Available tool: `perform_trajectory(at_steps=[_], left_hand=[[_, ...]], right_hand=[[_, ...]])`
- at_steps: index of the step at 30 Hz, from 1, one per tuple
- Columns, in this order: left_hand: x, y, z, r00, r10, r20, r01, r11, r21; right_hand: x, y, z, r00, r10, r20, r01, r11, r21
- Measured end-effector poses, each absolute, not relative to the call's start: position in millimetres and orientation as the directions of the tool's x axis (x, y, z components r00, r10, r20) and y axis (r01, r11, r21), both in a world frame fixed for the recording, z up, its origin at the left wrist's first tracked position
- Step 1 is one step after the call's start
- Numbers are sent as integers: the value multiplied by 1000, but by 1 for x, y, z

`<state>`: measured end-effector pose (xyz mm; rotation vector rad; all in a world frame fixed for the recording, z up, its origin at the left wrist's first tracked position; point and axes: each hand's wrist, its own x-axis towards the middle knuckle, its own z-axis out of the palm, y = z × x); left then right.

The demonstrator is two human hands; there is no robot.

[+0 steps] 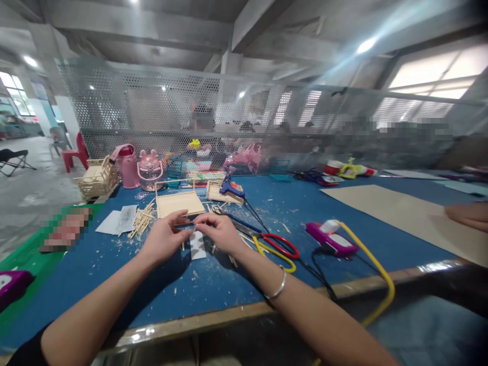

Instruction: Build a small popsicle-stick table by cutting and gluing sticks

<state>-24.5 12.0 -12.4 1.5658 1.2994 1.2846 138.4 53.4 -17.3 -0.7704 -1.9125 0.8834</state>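
Head view: Across the blue tabletop (163,297), your right forearm (257,269), close beside the scissors (296,251), could knock their handles. Your left hand (164,238) and right hand (223,235) nearly meet, fingers bent inward; any pinched piece cannot be told. The white slip (197,248) lies between, pointing toward the front edge, long axis front-to-back.

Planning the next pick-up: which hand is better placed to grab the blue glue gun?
Probably the right hand: the blue glue gun lies just beyond it, while the left hand is farther off. Both look occupied, though.
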Motion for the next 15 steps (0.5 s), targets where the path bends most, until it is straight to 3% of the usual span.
perform_trajectory(at_steps=[4,6,10,15], left_hand=[[-67,27,3,-424,844,329,429,-133,893],[-88,37,-1,-539,778,323,471,-40,881],[-102,49,-25,-415,888,199,395,-21,918],[-86,49,-44,-344,918,199,342,-74,937]], right_hand=[[130,63,-4,-431,831,352,175,459,-871],[117,71,3,-486,811,326,137,439,-888],[74,90,8,-553,760,341,94,463,-881],[38,107,-6,-577,741,344,66,462,-884]])
